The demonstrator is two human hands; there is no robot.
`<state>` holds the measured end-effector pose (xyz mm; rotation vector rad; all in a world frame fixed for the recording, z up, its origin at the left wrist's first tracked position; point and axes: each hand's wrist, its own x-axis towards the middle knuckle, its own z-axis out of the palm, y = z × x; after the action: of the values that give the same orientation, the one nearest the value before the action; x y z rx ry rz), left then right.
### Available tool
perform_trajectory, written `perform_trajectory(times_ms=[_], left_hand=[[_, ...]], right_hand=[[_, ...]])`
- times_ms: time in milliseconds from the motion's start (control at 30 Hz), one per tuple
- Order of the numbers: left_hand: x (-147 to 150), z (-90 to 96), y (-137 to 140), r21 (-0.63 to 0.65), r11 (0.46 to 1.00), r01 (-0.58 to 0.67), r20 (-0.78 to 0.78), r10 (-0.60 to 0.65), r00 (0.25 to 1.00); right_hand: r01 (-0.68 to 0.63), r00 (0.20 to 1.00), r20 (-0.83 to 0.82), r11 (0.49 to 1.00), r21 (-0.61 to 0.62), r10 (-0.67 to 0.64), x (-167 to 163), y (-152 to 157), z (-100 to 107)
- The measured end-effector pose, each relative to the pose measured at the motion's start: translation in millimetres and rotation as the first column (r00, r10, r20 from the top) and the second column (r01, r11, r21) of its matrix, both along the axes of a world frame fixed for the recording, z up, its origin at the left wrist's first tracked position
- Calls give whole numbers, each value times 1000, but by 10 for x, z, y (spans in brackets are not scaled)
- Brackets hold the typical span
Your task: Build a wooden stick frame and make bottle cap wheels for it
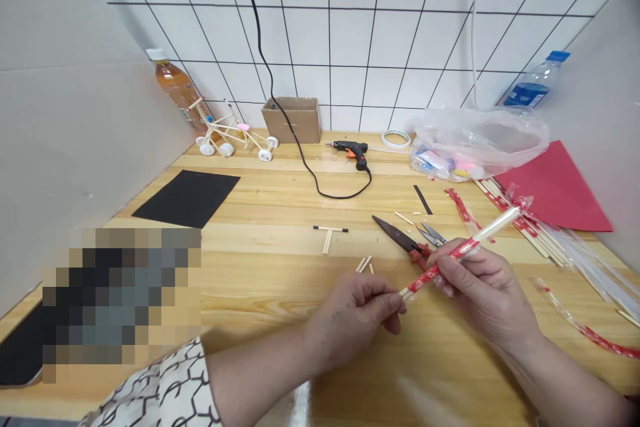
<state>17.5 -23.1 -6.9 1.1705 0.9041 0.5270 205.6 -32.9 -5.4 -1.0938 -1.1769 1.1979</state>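
Observation:
A pair of wooden chopsticks in a red and clear plastic wrapper (465,250) slants up to the right between my hands. My left hand (357,307) pinches its lower end, where pale wood shows. Around its middle, the fingers of my right hand (485,287) are closed. Just behind lie large red-handled scissors (400,233) and smaller metal scissors (433,233). Short cut sticks (367,264) rest beyond my left hand, partly hidden by it. Farther back is a small T-shaped piece of sticks (329,231) with black ends.
A black glue gun (353,150) with its cord, a cardboard box (293,121) and a tape roll (396,139) stand at the back. A stick model with white wheels (235,133) is back left. More wrapped chopsticks (530,230), red paper (565,187) and a plastic bag (485,140) lie right.

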Motion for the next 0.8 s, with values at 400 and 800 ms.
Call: perform_trajectory(times_ms=[400, 800], left_hand=[[-5, -15, 0, 66, 998, 10, 79, -16, 997], [-65, -67, 120, 34, 999, -5, 10, 5, 1000]], right_hand=[[-172, 985, 9, 984, -42, 173, -208, -53, -87], [104, 971, -197, 983, -150, -133, -59, 163, 34]])
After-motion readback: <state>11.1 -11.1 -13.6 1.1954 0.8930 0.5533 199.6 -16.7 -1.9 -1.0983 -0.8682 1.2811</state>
